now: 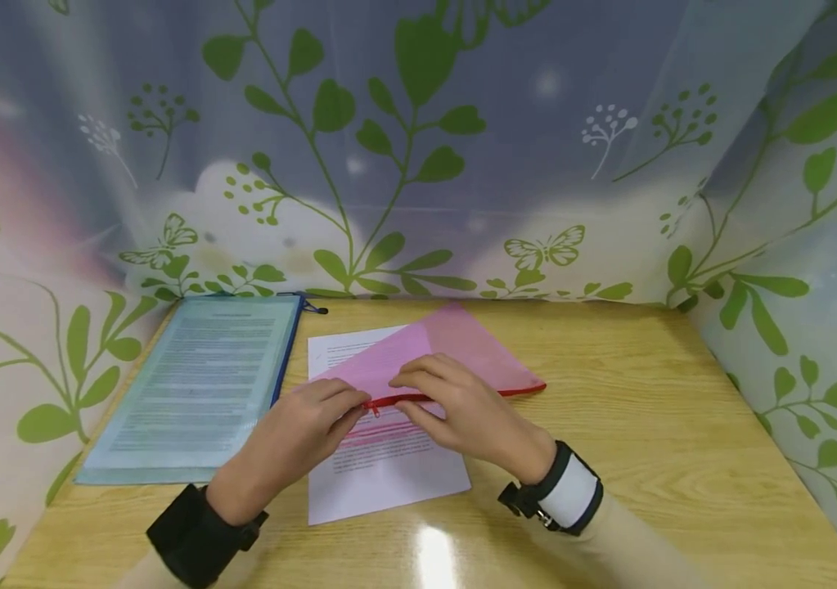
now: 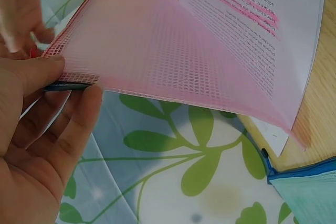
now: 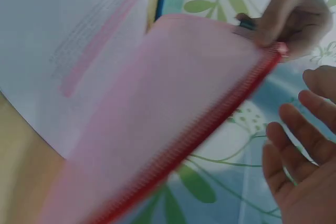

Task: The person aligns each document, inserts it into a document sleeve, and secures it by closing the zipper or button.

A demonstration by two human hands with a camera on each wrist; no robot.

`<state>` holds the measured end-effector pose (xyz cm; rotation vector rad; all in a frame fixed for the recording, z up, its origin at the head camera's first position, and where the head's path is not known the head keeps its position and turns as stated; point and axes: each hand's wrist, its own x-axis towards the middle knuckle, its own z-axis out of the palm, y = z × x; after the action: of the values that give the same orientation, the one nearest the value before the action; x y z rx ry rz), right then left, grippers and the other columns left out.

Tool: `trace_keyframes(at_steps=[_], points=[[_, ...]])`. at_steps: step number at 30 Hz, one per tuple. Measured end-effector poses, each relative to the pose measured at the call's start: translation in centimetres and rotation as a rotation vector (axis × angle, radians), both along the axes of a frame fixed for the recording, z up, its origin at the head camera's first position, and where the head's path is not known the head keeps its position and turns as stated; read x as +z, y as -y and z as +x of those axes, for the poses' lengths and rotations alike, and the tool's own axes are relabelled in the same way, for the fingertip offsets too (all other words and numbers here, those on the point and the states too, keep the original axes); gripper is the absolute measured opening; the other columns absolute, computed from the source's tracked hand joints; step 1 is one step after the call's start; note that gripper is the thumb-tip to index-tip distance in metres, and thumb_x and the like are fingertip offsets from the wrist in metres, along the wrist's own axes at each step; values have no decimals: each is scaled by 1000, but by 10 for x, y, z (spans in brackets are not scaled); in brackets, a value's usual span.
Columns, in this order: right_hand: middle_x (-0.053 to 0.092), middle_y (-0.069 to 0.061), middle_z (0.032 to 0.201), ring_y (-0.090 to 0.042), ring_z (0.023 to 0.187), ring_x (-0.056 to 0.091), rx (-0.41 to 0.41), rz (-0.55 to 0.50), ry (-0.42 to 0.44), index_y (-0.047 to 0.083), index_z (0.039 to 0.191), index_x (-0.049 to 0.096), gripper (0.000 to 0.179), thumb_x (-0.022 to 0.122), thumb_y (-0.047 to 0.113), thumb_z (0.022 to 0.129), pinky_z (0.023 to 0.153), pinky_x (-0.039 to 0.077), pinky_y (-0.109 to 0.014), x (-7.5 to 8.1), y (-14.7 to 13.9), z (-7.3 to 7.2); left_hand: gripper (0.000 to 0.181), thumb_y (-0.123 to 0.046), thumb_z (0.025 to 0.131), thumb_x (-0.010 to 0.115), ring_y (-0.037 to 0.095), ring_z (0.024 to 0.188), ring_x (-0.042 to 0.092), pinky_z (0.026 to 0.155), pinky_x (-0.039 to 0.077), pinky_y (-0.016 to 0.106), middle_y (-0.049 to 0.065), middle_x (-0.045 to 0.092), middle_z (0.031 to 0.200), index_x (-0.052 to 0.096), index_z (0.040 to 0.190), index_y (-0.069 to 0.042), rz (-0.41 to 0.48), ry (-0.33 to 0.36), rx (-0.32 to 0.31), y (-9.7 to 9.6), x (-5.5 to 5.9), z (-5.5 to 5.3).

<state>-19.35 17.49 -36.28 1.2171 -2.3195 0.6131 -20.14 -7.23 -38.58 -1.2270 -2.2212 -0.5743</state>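
Note:
A translucent pink mesh zip pouch (image 1: 473,343) with a red zipper edge (image 1: 524,390) is held tilted above a printed sheet (image 1: 389,495). My left hand (image 1: 311,419) pinches the pouch's corner at one end of the zipper, between thumb and fingers. A small dark strip (image 2: 71,86) shows at that corner under the left thumb; its kind is unclear. Near the zipper, my right hand (image 1: 458,405) has its fingers spread and loosely bent. In the right wrist view, that hand (image 3: 310,156) stands apart from the pouch with nothing between its fingers. Pink highlighted lines mark the sheet.
A teal zip folder (image 1: 190,384) with a blue zipper edge and printed pages inside lies at the left of the wooden table (image 1: 646,425). Patterned leafy curtains (image 1: 418,204) hang behind the table and along both sides.

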Motion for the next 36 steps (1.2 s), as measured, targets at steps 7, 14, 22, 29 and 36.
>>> trace_keyframes(at_steps=[7,14,22,29,36], points=[[61,-4,122,-15,113,54,-27,66,89,7,127,57,45,69,29,90,95,48,-34,28,-13,22,21,-9,79,80,15,85,65,74,57,31,3,70,93,73,99,-8,-15,-32,-8,-3,1,-2],[62,1,121,-11,111,57,-94,59,323,12,136,49,60,71,39,88,90,52,-34,44,-32,43,20,-11,80,79,15,85,65,74,57,32,2,71,93,73,98,-9,-35,-56,-14,-6,1,-3],[63,10,101,-3,91,59,-247,0,502,18,130,52,58,75,41,82,68,54,-26,60,-29,51,19,-14,81,78,15,87,65,77,57,32,1,71,94,73,99,-10,-55,-52,-29,-9,2,-4],[65,6,93,-5,82,61,-252,57,505,13,118,59,45,73,36,82,67,53,-25,60,-10,39,17,-15,82,78,14,85,66,75,57,31,1,71,91,73,98,-11,-65,-52,-29,-10,2,-6],[66,2,89,-10,81,60,-197,70,519,9,103,64,26,73,25,83,72,53,-28,45,6,27,14,-13,83,77,12,83,65,71,57,29,0,70,89,73,96,-11,-57,-55,-40,-12,1,-5]])
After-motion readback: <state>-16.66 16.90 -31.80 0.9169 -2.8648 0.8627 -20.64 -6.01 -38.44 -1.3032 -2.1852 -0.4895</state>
